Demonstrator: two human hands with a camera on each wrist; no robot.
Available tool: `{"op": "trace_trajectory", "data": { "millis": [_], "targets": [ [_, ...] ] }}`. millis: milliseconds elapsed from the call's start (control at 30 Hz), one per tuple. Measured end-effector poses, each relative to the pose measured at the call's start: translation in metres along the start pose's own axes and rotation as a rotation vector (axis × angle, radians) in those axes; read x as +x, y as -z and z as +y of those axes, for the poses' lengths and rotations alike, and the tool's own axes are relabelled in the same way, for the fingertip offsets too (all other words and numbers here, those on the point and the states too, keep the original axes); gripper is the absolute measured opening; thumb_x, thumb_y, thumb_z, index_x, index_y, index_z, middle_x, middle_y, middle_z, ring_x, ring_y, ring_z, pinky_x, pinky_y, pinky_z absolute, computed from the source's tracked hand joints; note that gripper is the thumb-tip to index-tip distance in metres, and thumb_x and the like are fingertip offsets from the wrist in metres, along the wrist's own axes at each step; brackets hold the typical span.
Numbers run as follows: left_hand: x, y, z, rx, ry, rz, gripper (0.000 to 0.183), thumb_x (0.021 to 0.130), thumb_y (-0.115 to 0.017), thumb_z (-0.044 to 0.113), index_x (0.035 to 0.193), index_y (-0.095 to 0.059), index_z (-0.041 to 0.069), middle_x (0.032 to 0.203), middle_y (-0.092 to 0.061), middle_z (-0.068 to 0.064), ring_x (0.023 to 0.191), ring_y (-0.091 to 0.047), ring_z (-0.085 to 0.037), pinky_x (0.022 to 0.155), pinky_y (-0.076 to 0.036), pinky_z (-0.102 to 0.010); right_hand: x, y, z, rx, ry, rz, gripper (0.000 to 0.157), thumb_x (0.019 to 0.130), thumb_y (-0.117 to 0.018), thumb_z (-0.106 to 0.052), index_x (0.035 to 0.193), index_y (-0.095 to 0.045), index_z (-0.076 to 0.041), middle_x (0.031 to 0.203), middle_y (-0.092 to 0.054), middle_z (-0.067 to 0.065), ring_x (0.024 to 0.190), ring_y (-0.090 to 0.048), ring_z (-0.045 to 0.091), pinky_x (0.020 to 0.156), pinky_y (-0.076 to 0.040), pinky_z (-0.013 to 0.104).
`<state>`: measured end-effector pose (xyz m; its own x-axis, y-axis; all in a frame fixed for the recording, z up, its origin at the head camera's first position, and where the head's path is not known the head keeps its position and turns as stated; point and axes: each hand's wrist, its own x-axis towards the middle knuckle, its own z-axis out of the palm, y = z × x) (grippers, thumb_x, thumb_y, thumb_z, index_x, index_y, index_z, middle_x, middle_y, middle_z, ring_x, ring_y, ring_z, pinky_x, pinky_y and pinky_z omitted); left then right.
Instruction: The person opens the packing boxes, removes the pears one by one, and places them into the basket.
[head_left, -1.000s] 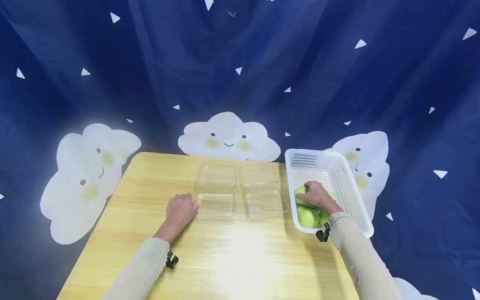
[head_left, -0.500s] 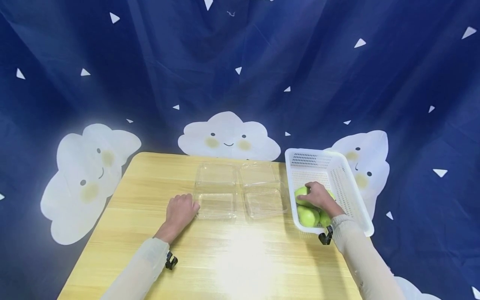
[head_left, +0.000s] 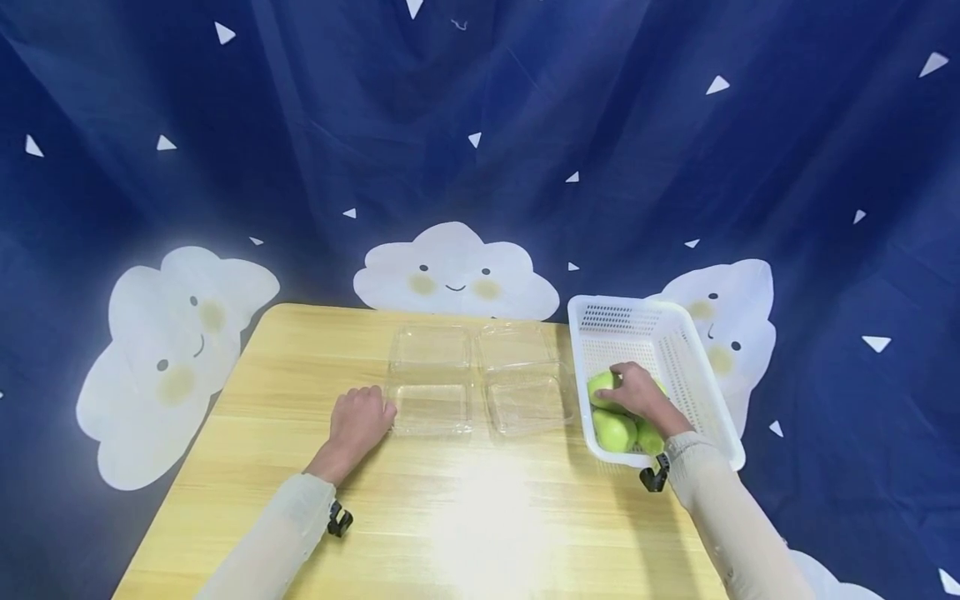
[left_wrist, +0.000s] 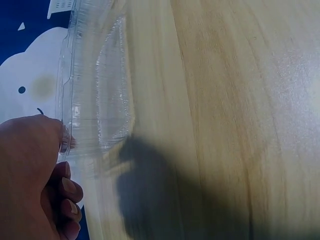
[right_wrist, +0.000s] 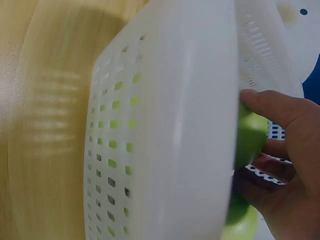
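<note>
In the head view, the left hand point(head_left: 362, 421) lies at the left edge of a clear plastic container point(head_left: 432, 406). The left wrist view has its thumb at the corner of that container's rim point(left_wrist: 67, 95), with the other fingers curled below. On the right, the right hand point(head_left: 637, 392) reaches into a white perforated basket point(head_left: 701, 367) and grips a green apple point(head_left: 603, 388). The right wrist view shows thumb and fingers around this apple point(right_wrist: 250, 135), partly hidden by the basket wall point(right_wrist: 195, 120). Another green apple point(head_left: 615, 432) sits nearer the basket's front.
More clear plastic compartments point(head_left: 527, 404) stand beside the first, with others point(head_left: 432, 346) behind them. They fill the middle back of the wooden table point(head_left: 300, 367), left of the basket. A blue curtain point(head_left: 480, 192) with clouds hangs behind the table.
Both hands stay almost where they were, the right on the apple in the basket. The right wrist shifts slightly to the right, and the head view drifts a little.
</note>
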<state>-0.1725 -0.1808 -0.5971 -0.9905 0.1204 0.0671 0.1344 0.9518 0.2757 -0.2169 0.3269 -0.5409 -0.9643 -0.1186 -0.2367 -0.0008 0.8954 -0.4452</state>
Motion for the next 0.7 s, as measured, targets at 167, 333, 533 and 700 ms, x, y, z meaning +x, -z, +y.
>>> {"op": "trace_trajectory", "data": {
  "millis": [167, 333, 533, 700],
  "targets": [
    [-0.001, 0.000, 0.002, 0.004, -0.004, -0.016, 0.032, 0.099, -0.054, 0.025, 0.072, -0.053, 0.008, 0.067, -0.056, -0.008, 0.068, -0.055, -0.030, 0.069, -0.049, -0.047, -0.006, 0.001, 0.001, -0.013, 0.032, 0.021, 0.072, 0.091, -0.076, -0.030, 0.140, -0.050, 0.017, 0.141, -0.052, 0.040, 0.129, -0.053, 0.055, 0.111, -0.045, 0.064],
    [-0.001, 0.000, 0.002, 0.028, -0.019, -0.002, 0.033, 0.100, -0.054, 0.025, 0.073, -0.054, 0.006, 0.069, -0.057, -0.009, 0.069, -0.057, -0.031, 0.069, -0.050, -0.048, -0.015, 0.004, -0.001, 0.000, 0.060, 0.035, 0.063, 0.094, -0.073, -0.026, 0.138, -0.053, 0.015, 0.140, -0.052, 0.039, 0.119, -0.060, 0.052, 0.101, -0.053, 0.061],
    [-0.004, 0.000, 0.002, 0.079, -0.054, 0.044, 0.034, 0.101, -0.056, 0.024, 0.074, -0.055, 0.004, 0.068, -0.058, -0.010, 0.069, -0.059, -0.033, 0.068, -0.052, -0.048, -0.023, 0.007, -0.008, 0.014, 0.070, 0.040, 0.055, 0.096, -0.070, -0.023, 0.135, -0.057, 0.013, 0.139, -0.053, 0.039, 0.118, -0.061, 0.052, 0.099, -0.054, 0.061],
    [-0.006, 0.001, 0.001, 0.094, -0.053, 0.058, 0.036, 0.102, -0.056, 0.026, 0.073, -0.053, 0.005, 0.066, -0.052, -0.008, 0.065, -0.053, -0.029, 0.065, -0.049, -0.044, -0.030, 0.009, -0.008, 0.026, 0.082, 0.045, 0.052, 0.098, -0.068, -0.022, 0.136, -0.057, 0.012, 0.139, -0.054, 0.039, 0.118, -0.062, 0.053, 0.100, -0.054, 0.062]
  ]
}}
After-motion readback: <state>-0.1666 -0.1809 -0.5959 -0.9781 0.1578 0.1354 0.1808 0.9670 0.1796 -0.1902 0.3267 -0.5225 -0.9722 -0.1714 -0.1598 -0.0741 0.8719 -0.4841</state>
